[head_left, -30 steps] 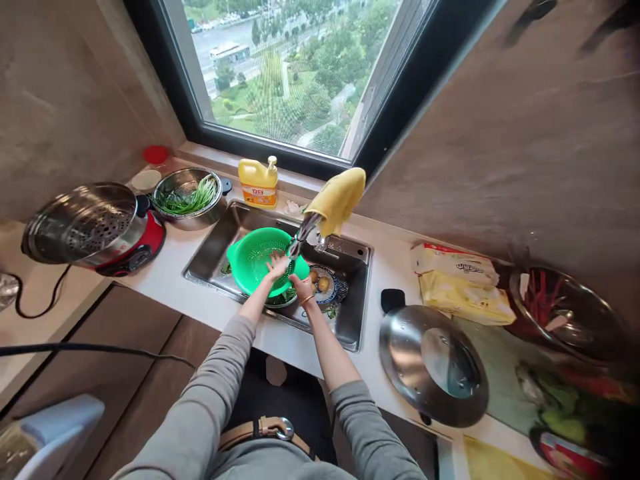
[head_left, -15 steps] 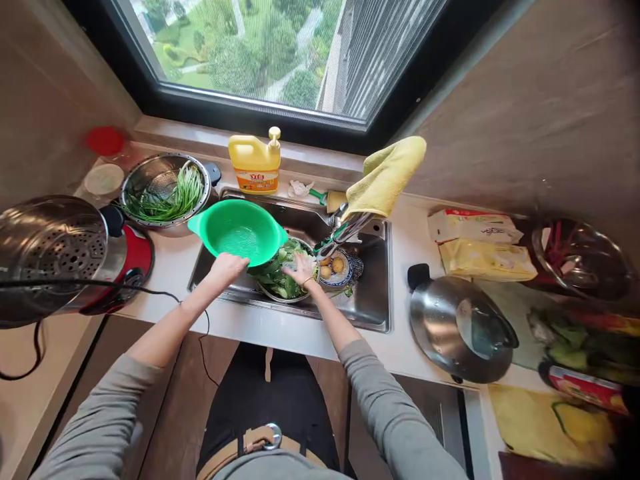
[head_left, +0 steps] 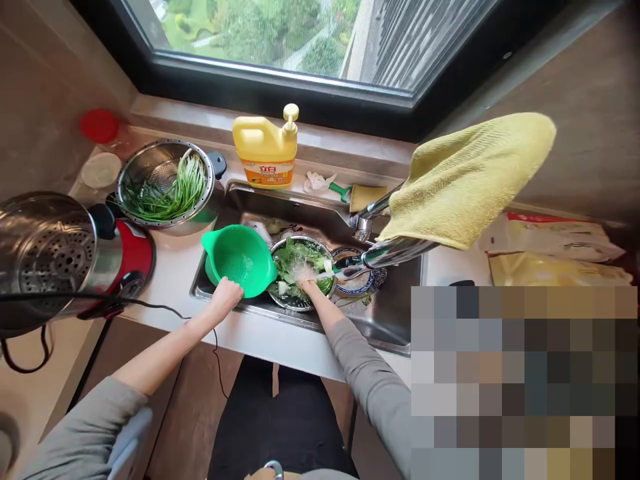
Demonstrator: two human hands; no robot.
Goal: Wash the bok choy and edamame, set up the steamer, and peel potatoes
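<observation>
My left hand [head_left: 226, 295] grips the near rim of a green plastic colander [head_left: 240, 259], which is tilted at the left side of the steel sink [head_left: 387, 320]. Just to its right stands a metal bowl [head_left: 285, 301] filled with leafy greens [head_left: 293, 257]. My right hand [head_left: 306, 279] is down among those greens, right under the faucet [head_left: 385, 252], where water splashes; its fingers are blurred. A patterned dish [head_left: 356, 283] lies partly hidden behind the spout.
A yellow cloth [head_left: 470, 180] hangs over the faucet. Yellow detergent bottle [head_left: 266, 150] on the sill. Steel colander with green beans [head_left: 165, 187] and a red cooker with steamer tray [head_left: 65, 250] stand left. A scrubber [head_left: 361, 195] lies behind the sink. Packets [head_left: 555, 237] lie right.
My left hand has brought the green colander down from above the counter to the sink's left edge. My right hand stays in the greens; the view has dropped closer to the sink.
</observation>
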